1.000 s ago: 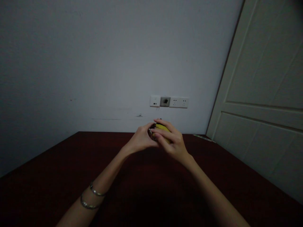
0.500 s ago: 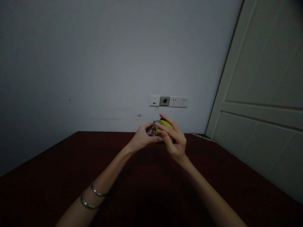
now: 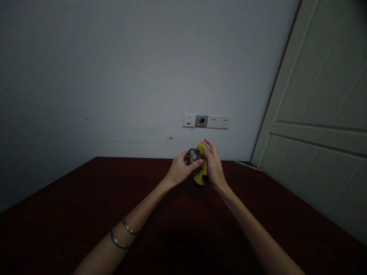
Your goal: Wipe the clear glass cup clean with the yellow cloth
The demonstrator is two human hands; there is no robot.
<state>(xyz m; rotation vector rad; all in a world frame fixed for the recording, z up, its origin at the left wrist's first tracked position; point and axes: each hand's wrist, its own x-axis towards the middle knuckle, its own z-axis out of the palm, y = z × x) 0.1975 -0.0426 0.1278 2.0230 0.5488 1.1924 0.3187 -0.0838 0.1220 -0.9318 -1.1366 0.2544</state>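
My left hand (image 3: 180, 168) is closed round a small clear glass (image 3: 192, 156), its thumb lying across the near side. The glass is tilted, with its open end or base facing me; which of the two I cannot tell. In my right hand (image 3: 215, 165) is a yellow cloth (image 3: 200, 177) with dark edges, pressed against the right side of the glass. Part of the cloth hangs below the fingers. Both hands are held above the dark red table (image 3: 137, 191), near its far side.
Behind the table rises a pale wall (image 3: 143, 76) with a row of sockets (image 3: 218, 122). A panelled door (image 3: 315, 114) stands at the right. A thin strip (image 3: 248, 166) lies at the table's far right corner.
The glass has been turned in my left hand, so more of its end shows. My right hand has shifted its hold, and the yellow cloth now hangs down lower.
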